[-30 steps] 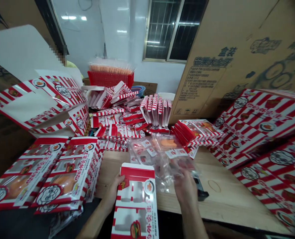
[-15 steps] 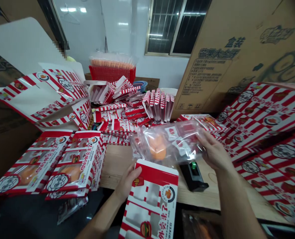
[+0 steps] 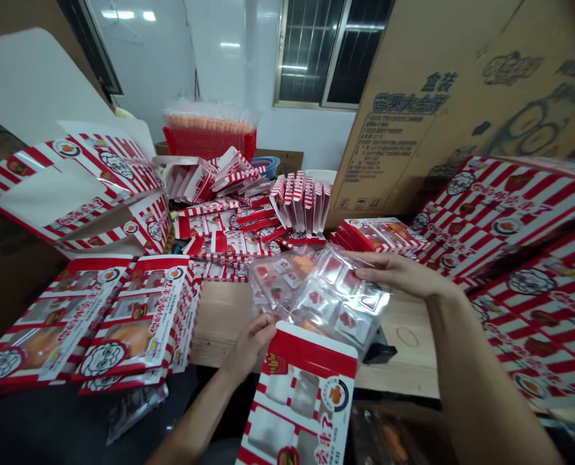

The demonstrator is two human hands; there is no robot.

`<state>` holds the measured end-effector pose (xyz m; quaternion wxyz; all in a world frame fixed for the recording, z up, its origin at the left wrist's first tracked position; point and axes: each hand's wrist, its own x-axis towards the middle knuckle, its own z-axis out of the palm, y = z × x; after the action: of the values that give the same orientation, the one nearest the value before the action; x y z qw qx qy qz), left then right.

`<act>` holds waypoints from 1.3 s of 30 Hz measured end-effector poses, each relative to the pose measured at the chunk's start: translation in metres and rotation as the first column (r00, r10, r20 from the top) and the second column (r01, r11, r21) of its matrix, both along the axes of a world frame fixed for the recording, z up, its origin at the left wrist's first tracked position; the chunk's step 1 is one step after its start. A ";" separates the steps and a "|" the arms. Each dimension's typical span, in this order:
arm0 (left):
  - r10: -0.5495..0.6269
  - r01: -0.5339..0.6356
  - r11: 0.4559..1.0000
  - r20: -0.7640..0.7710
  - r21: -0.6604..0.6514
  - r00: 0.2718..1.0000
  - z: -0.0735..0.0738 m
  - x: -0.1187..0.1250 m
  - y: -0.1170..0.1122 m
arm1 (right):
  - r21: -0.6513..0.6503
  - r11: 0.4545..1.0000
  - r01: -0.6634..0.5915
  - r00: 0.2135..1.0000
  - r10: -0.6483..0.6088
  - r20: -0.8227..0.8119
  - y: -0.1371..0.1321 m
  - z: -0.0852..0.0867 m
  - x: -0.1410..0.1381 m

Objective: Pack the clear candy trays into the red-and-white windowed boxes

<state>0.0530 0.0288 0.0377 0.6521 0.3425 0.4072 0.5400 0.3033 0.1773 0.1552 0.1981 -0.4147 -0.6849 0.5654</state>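
My left hand (image 3: 251,345) grips the top edge of an open red-and-white printed window box (image 3: 304,400), which stands tilted up near the table's front edge. My right hand (image 3: 404,274) rests across a clear plastic pack (image 3: 321,290), its fingers spread on top. Through the plastic I see several small red pieces in moulded pockets and a bit of orange. The pack's lower edge reaches behind the box. A black tape dispenser (image 3: 379,353) sits behind the pack, mostly hidden.
Filled window boxes (image 3: 98,320) with orange contents lie at the left. Piles of flat and upright red-striped cartons (image 3: 268,216) stand ahead, with stacks of printed sheets (image 3: 510,258) at the right. Behind are a big cardboard sheet (image 3: 428,97) and a red basket (image 3: 210,142).
The plastic pack has turned, now showing its red pieces instead of the orange item. My right hand has shifted onto its top, and the box has moved right with my left hand.
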 end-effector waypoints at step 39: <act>0.103 -0.100 0.995 -0.112 0.031 0.988 -0.006 -0.008 0.000 | -0.160 0.983 -0.088 0.979 0.056 -0.195 -0.113 -0.098 -0.038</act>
<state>0.0447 0.0291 0.0321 0.5952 0.3598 0.4537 0.5572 0.2654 0.0644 0.0567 0.2060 -0.3491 -0.6274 0.6649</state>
